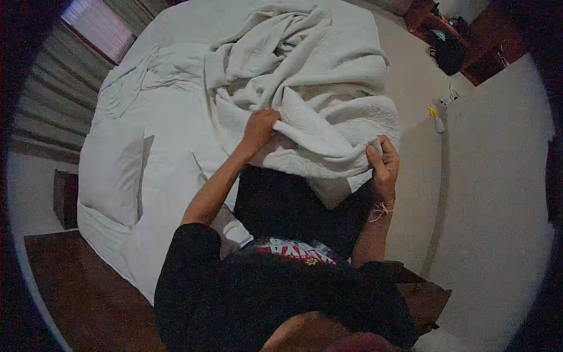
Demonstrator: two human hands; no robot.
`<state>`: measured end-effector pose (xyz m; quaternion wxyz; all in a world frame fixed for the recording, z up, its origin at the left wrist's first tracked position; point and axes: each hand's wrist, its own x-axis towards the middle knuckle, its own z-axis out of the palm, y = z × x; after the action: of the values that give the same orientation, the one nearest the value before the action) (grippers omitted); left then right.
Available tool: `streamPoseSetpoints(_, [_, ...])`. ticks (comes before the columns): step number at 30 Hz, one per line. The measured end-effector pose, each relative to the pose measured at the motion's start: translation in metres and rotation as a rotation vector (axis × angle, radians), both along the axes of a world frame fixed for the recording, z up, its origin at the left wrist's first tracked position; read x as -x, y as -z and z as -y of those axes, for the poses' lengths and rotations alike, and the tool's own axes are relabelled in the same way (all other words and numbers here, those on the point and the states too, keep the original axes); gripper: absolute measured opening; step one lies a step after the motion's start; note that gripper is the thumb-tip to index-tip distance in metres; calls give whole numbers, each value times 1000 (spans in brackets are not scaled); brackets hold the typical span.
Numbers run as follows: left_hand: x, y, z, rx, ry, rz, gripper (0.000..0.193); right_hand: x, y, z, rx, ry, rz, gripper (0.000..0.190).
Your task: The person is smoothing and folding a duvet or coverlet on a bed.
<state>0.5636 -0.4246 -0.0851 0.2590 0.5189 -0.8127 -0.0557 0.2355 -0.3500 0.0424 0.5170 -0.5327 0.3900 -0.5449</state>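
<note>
A bunched white quilted bedspread (352,110) lies in heavy folds over the right half of the bed. My left hand (262,127) is closed on a fold near the middle of its front part; the fingertips are hidden in the cloth. Pinched between the thumb and fingers of my right hand (385,162) is a piece of the bedspread's edge, close to the bed's right side. Between both hands a rolled fold sags slightly. Under it spreads the white bed sheet (169,114), wrinkled towards the far left.
White pillows (112,176) lie at the bed's left. Beyond stand a grey curtain (61,66) and a dark bedside box (66,198). On the pale floor (415,185) at right is a small yellow-and-white item (435,119). Wooden shelving (475,44) holding dark things stands far right.
</note>
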Motion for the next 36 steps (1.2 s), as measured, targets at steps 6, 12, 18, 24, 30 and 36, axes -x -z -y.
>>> streamPoseSetpoints(6, [-52,-21,32,350,-275,195,17,3,-14,-12,-42,32,-1,15])
streamPoseSetpoints(12, [-141,-91,45,724,-511,401,23,14,-18,-19,-21,30,136,23])
streamPoseSetpoints(18, [-218,-165,33,920,-715,464,21,26,-8,-20,72,-1,224,27])
streamPoseSetpoints(24, [-205,-121,18,709,-700,40,27,31,14,1,77,95,273,29])
streamPoseSetpoints(30, [-144,-47,-11,160,-143,-62,45,49,30,3,-53,310,346,30])
streamPoseSetpoints(36, [-106,-21,-33,-27,95,110,32,81,41,4,-38,582,341,29])
